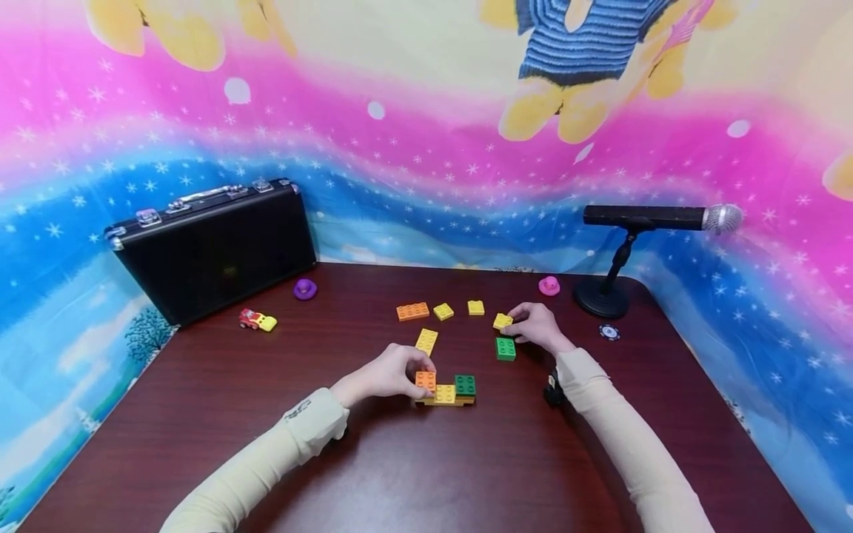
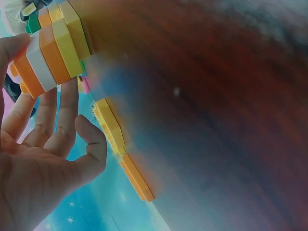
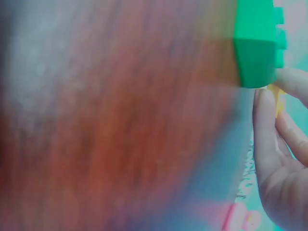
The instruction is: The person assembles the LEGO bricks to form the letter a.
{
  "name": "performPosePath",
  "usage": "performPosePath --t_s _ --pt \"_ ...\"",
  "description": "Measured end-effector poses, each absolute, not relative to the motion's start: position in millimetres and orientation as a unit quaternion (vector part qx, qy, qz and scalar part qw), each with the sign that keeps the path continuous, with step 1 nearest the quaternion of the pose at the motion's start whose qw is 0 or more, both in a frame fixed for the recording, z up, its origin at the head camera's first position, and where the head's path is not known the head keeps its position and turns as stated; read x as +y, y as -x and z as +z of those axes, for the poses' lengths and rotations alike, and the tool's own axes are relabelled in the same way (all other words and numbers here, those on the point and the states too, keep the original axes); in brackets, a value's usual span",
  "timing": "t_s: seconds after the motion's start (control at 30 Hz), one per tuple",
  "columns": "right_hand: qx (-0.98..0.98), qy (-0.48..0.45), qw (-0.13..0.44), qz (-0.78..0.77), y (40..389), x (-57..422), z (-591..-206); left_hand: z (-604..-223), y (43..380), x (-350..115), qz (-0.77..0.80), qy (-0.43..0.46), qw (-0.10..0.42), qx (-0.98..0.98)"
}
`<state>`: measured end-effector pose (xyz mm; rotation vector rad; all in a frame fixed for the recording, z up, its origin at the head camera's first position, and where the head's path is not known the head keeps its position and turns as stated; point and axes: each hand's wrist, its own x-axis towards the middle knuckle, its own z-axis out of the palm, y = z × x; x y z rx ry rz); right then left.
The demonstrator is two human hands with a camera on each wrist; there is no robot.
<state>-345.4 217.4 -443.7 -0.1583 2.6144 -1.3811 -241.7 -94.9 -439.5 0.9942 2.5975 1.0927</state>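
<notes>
In the head view a built stack of toy bricks (image 1: 445,394) stands on the table, with an orange brick (image 1: 425,380) on its left end and a dark green brick (image 1: 465,384) on its right end. My left hand (image 1: 393,371) grips the left end between thumb and fingers; the left wrist view shows orange, white and yellow layers of the stack (image 2: 54,50) there. Farther back, my right hand (image 1: 540,327) pinches a small yellow brick (image 1: 503,321). Just in front of it lies a green brick (image 1: 506,349), which partly hides the yellow one in the right wrist view.
Behind the stack lie a long yellow brick (image 1: 426,341), an orange brick (image 1: 412,311) and two small yellow bricks (image 1: 443,312). A toy car (image 1: 257,320), purple duck (image 1: 305,289) and black case (image 1: 220,252) are left; a pink duck (image 1: 549,286), microphone stand (image 1: 601,296) and poker chip (image 1: 609,332) right.
</notes>
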Motion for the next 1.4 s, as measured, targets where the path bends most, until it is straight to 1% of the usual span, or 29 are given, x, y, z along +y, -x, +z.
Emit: performPosePath --t_s 0.13,0.23,0.37,0.53,0.67,1.0,1.17,1.4 --pt "0.852 0.082 0.094 -0.508 337.5 213.8 -431.1 -439.2 240.9 -94.5 0.365 -0.331 0.076 0.867" --pt "0.831 0.109 0.115 -0.534 323.9 206.7 -419.4 -438.3 240.5 -94.6 0.364 -0.330 0.078 0.867" --pt "0.815 0.150 0.151 -0.539 297.4 193.8 -408.3 -437.2 240.4 -94.7 0.365 -0.328 0.081 0.868" --pt "0.815 0.193 0.187 -0.513 266.9 178.8 -407.0 -437.2 240.8 -94.6 0.368 -0.326 0.081 0.867" --pt "0.821 0.219 0.207 -0.485 252.2 172.8 -413.3 -437.5 241.3 -94.1 0.371 -0.324 0.081 0.866" --pt "0.813 0.224 0.232 -0.485 245.9 168.6 -429.5 -438.4 241.1 -93.7 0.370 -0.323 0.081 0.868" --pt "0.805 0.221 0.232 -0.499 243.5 165.5 -431.4 -439.4 241.4 -93.3 0.374 -0.324 0.083 0.865" --pt "0.814 0.230 0.217 -0.488 239.6 163.5 -429.5 -440.8 242.8 -94.1 0.372 -0.325 0.083 0.865"
